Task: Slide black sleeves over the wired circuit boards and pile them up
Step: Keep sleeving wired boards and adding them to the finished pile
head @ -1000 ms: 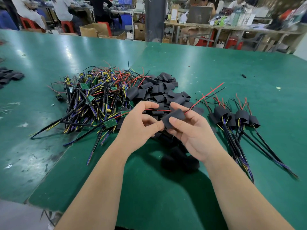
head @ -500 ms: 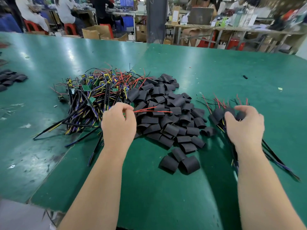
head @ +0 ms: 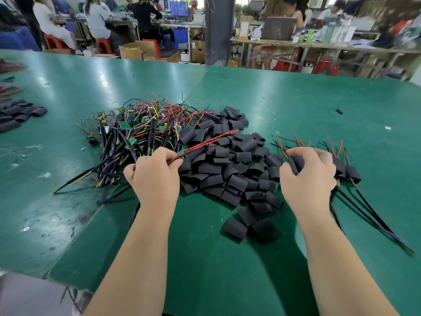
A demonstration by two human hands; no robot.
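A tangle of wired circuit boards lies left of centre on the green table. Beside it on the right is a heap of loose black sleeves. My left hand is shut on one wired circuit board at the tangle's near edge, and its red wires stick out to the upper right. A pile of sleeved boards with long black cables lies at the right. My right hand rests on that pile's left edge, fingers curled round a black sleeve.
A second heap of black sleeves sits at the far left. Two sleeves lie apart near the front. A small black piece lies at the far right. People work at benches beyond the table's far edge.
The hands, joined on one sleeve a second ago, have parted. The right went to the sleeved pile, then shifted a little left. The left went to the tangle and lifted a board's red wires.
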